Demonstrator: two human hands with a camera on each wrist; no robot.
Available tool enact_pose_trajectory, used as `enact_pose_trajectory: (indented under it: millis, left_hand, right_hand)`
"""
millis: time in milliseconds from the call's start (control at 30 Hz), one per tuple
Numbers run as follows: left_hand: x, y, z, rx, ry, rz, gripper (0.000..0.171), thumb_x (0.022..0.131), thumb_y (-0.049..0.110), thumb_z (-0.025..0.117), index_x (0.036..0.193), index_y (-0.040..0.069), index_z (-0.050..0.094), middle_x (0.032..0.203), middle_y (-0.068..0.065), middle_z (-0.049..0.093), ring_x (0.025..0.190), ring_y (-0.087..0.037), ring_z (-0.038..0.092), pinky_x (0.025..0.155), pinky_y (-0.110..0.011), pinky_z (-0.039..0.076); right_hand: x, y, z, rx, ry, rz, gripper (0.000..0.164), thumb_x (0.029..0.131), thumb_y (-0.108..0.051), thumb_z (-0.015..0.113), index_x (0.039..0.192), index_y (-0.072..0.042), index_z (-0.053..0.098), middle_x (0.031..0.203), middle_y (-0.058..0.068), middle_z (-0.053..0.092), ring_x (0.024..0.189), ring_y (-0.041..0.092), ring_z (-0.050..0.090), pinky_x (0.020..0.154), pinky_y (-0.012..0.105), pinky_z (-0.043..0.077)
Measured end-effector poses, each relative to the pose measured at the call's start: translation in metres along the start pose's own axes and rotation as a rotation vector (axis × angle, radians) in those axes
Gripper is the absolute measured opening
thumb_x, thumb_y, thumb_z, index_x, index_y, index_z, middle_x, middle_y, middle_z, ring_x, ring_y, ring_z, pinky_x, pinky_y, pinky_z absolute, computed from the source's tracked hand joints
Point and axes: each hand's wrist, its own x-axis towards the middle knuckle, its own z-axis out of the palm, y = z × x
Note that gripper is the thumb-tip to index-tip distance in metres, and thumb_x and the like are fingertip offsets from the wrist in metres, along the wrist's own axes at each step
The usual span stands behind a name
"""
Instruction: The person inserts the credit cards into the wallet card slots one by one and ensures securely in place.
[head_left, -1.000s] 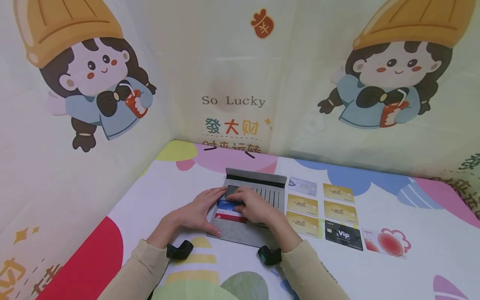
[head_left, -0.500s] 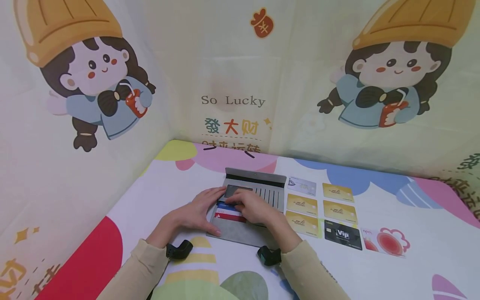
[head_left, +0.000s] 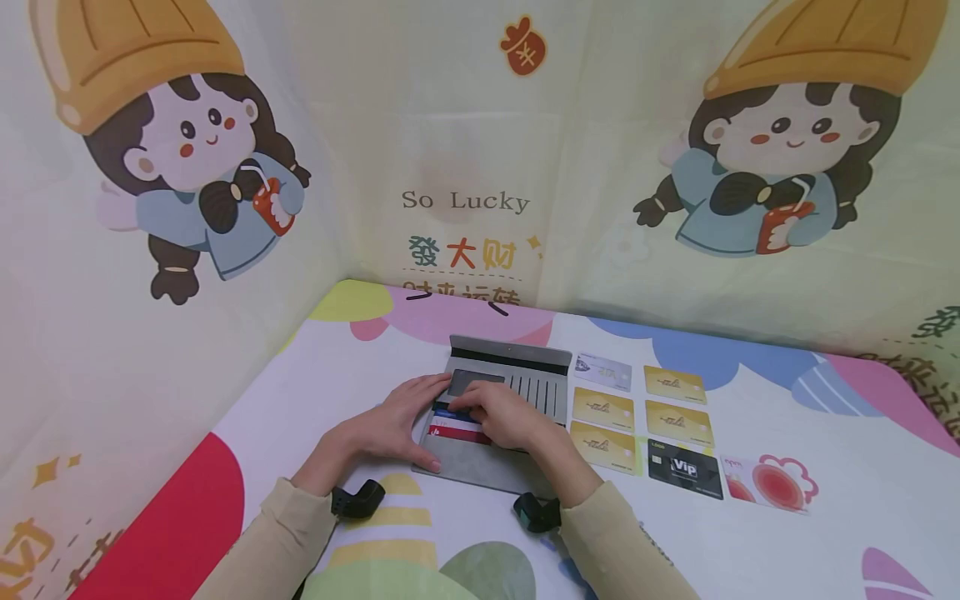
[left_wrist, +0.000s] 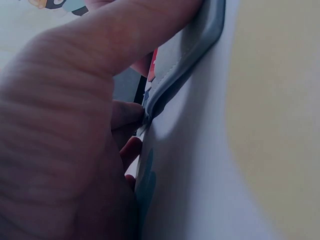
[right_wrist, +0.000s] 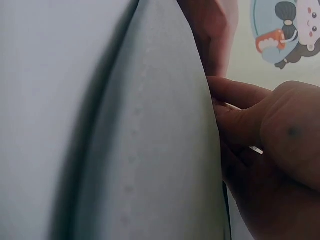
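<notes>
A grey wallet [head_left: 480, 467] lies unfolded on the table, with a row of narrow slots on its right side. My left hand [head_left: 386, 425] rests along its left edge, fingers fairly straight and thumb at the lower left corner. Over the wallet's middle, my right hand [head_left: 510, 417] has bent fingers on a blue card [head_left: 453, 414], of which only a narrow strip shows. Below that strip sits a red and white card [head_left: 453, 432]; a dark card or panel [head_left: 468, 379] is above it. In the right wrist view, the wallet's edge [right_wrist: 160, 125] hides the right fingertips.
Right of the wallet, cards lie in rows: a silver card [head_left: 603, 372], several gold cards [head_left: 602, 408], a black Vip card [head_left: 685, 468] and a pink and red card [head_left: 768, 483]. A patterned cloth wall [head_left: 465, 150] stands behind the table.
The blue card has slid toward me, deeper into its pocket, so less of it shows. My right fingertips have shifted slightly toward me; my left hand stays in place.
</notes>
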Motion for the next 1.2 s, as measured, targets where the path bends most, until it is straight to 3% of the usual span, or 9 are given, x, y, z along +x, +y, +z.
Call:
enact_pose_trajectory:
  millis: [767, 1200]
  left_hand:
    - [-0.001, 0.004, -0.002, 0.001, -0.017, -0.029, 0.116, 0.073, 0.056, 0.083, 0.160, 0.006, 0.024, 0.166, -0.007, 0.019, 0.149, -0.032, 0.016, 0.117, -0.060, 0.021]
    - [-0.004, 0.009, 0.005, 0.004, -0.004, -0.037, 0.118, 0.073, 0.056, 0.084, 0.160, 0.006, 0.023, 0.166, -0.007, 0.019, 0.149, -0.031, 0.016, 0.117, -0.059, 0.020]
  right_hand:
    - [-0.003, -0.006, -0.003, -0.005, 0.000, 0.014, 0.032, 0.098, 0.003, 0.059, 0.124, -0.009, 0.074, 0.115, 0.001, 0.067, 0.103, 0.017, 0.058, 0.097, 0.033, 0.052]
    - [-0.011, -0.002, -0.012, 0.060, 0.023, 0.039, 0.030, 0.099, -0.001, 0.061, 0.126, -0.008, 0.072, 0.120, 0.004, 0.068, 0.107, 0.020, 0.061, 0.100, 0.039, 0.050]
